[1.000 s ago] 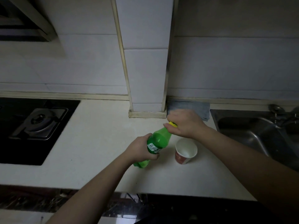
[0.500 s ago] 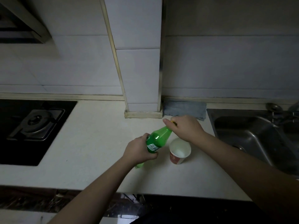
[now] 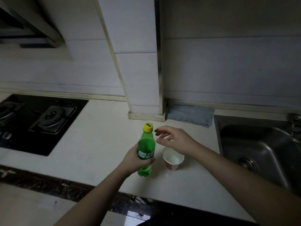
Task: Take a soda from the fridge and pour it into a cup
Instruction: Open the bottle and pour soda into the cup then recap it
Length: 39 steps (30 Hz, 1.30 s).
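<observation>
A green soda bottle [image 3: 146, 145] with a yellow cap [image 3: 148, 127] stands nearly upright over the white counter [image 3: 101, 144]. My left hand [image 3: 135, 159] grips it round the label. My right hand [image 3: 172, 139] hovers just right of the cap with fingers spread and relaxed, touching nothing. A small paper cup [image 3: 173, 160], white inside with a red pattern outside, stands on the counter right of the bottle, partly under my right wrist. The cup looks empty.
A black gas hob [image 3: 40, 123] lies at the left. A steel sink [image 3: 260, 149] with a tap [image 3: 294, 119] is at the right. A grey cloth [image 3: 190, 115] lies by the wall beside a tiled column [image 3: 143, 79].
My right hand has let go of the yellow cap and drawn back to the right, opening. The bottle has swung from tilted to nearly upright in my left hand.
</observation>
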Available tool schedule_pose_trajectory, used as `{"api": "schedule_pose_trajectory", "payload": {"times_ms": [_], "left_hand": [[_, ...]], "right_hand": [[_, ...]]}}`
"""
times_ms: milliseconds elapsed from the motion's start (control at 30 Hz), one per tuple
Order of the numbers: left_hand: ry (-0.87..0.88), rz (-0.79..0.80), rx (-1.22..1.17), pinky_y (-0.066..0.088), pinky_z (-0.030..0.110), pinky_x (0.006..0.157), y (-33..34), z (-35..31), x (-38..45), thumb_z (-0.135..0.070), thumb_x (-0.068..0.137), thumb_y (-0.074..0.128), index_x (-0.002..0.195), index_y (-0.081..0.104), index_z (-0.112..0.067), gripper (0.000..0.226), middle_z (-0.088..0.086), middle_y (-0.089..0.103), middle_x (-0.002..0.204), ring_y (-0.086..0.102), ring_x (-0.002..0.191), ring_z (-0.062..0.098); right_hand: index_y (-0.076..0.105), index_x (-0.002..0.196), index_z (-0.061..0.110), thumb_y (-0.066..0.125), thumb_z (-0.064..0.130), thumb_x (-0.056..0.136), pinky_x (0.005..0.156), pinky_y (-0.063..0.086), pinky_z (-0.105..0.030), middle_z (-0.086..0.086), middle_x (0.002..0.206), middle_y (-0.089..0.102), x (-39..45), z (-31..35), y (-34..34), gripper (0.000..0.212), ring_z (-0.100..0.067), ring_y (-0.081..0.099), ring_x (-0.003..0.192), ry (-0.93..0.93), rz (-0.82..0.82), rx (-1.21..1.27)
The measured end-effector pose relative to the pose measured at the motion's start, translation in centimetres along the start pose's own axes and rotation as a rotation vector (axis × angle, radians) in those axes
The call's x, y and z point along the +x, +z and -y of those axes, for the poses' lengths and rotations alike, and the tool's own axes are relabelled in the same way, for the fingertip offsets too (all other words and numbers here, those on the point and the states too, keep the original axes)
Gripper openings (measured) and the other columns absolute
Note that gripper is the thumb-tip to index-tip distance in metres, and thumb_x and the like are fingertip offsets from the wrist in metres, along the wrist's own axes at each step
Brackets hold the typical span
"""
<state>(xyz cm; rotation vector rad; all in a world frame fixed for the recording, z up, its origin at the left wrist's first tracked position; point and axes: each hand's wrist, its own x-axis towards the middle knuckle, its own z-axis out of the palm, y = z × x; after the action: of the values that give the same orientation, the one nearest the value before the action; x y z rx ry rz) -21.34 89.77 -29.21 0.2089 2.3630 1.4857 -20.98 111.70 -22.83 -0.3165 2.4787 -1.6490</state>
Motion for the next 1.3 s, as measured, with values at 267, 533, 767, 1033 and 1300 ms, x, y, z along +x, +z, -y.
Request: {"api": "schedule_pose_trajectory", "payload": {"times_ms": [267,533,767,1033,1300], "left_hand": [[-0.077,-0.203,-0.158,0.058,0.032,0.076,-0.6,0.2,-3.0,-0.017,0.068,0.083,0.115,0.062,-0.023,0.052,0.000,0.073,0.100,0.070,0.094,0.017],[-0.111,-0.300,-0.020,0.055,0.043,0.087,-3.8,2.7,-4.9,-0.038,0.065,0.083,0.124,0.056,-0.037,0.065,-0.010,0.071,0.107,0.068,0.099,0.008],[-0.198,-0.373,0.104,0.048,0.024,0.080,-7.9,5.4,-5.8,-0.047,0.064,0.077,0.121,0.054,-0.040,0.063,-0.018,0.067,0.106,0.062,0.099,0.003],[-0.196,-0.328,0.141,0.042,0.020,0.077,-15.8,9.3,-5.9,-0.063,0.057,0.069,0.126,0.051,-0.039,0.075,-0.015,0.066,0.111,0.062,0.102,0.006],[-0.222,-0.368,0.113,0.043,0.019,0.073,-23.3,12.9,-5.9,-0.064,0.050,0.069,0.121,0.055,-0.033,0.079,-0.012,0.067,0.107,0.063,0.099,0.008]], "right_hand": [[0.057,0.117,0.028,0.080,0.031,0.075,0.097,0.049,-0.028,0.011,0.115,0.063,1.2,0.2,6.8,0.048,-0.001,0.058,0.111,-0.050,0.018,0.164],[0.062,0.114,0.030,0.077,0.033,0.078,0.092,0.050,-0.023,0.015,0.109,0.067,3.2,3.3,11.9,0.038,0.000,0.061,0.102,-0.103,-0.027,0.130],[0.063,0.116,0.023,0.075,0.035,0.078,0.089,0.050,-0.027,0.007,0.108,0.065,5.5,5.0,17.3,0.042,-0.005,0.060,0.099,-0.222,-0.014,-0.071],[0.062,0.115,0.023,0.071,0.041,0.076,0.089,0.052,-0.039,0.006,0.106,0.065,9.6,8.0,24.3,0.043,-0.011,0.062,0.099,-0.213,-0.009,-0.134],[0.063,0.116,0.023,0.075,0.034,0.076,0.091,0.052,-0.037,0.005,0.109,0.066,13.4,11.0,30.8,0.043,-0.010,0.062,0.101,-0.203,-0.049,-0.121]]}}
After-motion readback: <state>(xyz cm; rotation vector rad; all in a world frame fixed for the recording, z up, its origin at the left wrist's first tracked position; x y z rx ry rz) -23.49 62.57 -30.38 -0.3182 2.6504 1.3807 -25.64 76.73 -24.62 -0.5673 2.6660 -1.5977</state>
